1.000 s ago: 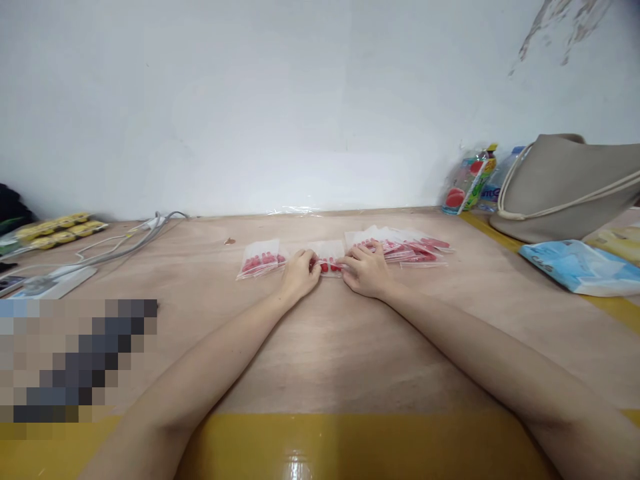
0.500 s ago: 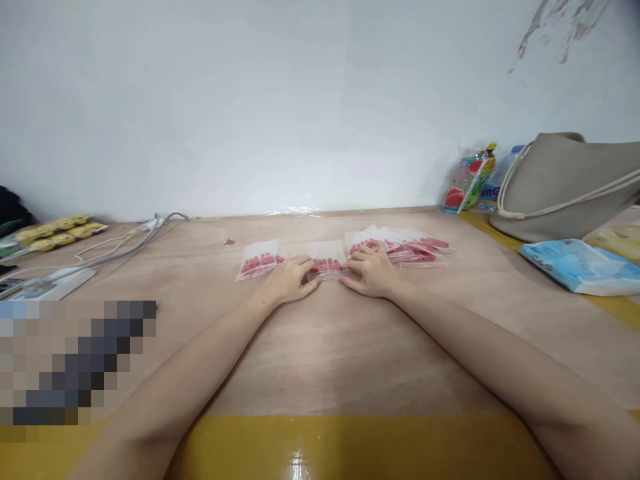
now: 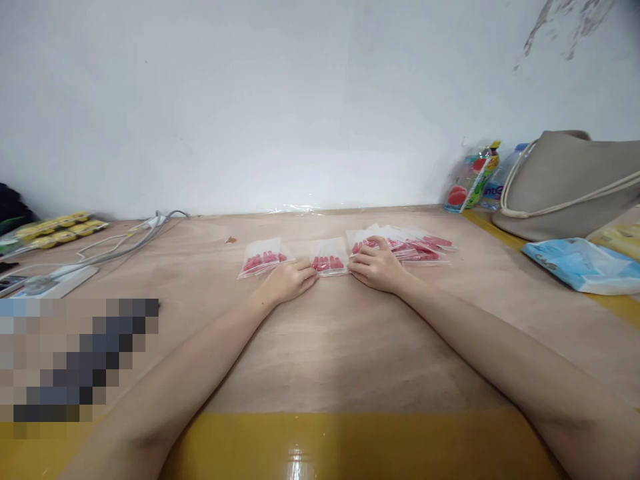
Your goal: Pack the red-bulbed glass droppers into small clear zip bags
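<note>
A small clear plastic bag [image 3: 328, 249] with several red pieces along its lower part lies flat between my hands. What the red pieces are is too small to tell. My left hand [image 3: 293, 280] is closed at the bag's lower left edge, its fingertips pressed together there. At the lower right edge my right hand [image 3: 376, 268] is closed too, fingers bent, partly covering a pile of similar bags [image 3: 420, 245]. Left of my left hand lies another small group of bags [image 3: 263, 256] with red pieces.
The wooden tabletop [image 3: 310, 353] has a yellow front strip [image 3: 260, 443]. At right are a blue tissue pack [image 3: 580, 263], a grey bag [image 3: 575, 183] and drink bottles [image 3: 465, 183]. A power strip [image 3: 65, 283], cables and yellow packs [image 3: 60, 230] lie at left.
My thumbs have drawn in toward the fingers at the bag's lower corners, and more of the middle bag shows. My right hand has shifted slightly right. The view has moved a little.
</note>
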Action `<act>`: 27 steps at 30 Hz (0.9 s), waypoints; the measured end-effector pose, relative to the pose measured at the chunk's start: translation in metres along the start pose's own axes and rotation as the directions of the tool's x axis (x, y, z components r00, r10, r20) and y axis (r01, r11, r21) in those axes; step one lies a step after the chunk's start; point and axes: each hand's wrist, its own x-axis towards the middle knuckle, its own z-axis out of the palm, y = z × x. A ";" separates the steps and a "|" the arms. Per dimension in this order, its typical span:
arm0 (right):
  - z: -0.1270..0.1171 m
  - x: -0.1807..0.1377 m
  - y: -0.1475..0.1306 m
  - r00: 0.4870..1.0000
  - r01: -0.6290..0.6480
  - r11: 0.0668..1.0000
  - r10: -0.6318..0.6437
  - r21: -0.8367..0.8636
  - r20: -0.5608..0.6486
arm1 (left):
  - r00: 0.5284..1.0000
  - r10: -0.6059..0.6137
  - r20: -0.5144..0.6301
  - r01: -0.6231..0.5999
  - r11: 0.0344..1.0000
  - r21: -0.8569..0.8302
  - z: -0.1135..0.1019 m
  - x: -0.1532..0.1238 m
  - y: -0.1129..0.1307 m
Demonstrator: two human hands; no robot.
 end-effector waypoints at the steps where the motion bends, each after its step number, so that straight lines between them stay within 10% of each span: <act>1: 0.000 0.000 0.000 1.000 0.007 1.000 -0.007 -0.010 -0.010 | 1.000 0.009 -0.002 -0.009 1.000 0.005 -0.001 0.001 0.000; 10: 0.004 0.004 -0.003 0.999 0.019 1.000 -0.019 -0.006 -0.051 | 0.977 0.076 -0.199 -0.066 0.996 0.057 0.016 0.018 0.014; 27: 0.007 0.005 -0.008 0.989 -0.125 0.990 0.130 0.067 -0.074 | 0.959 0.199 -0.200 -0.137 0.948 0.287 0.033 0.049 0.026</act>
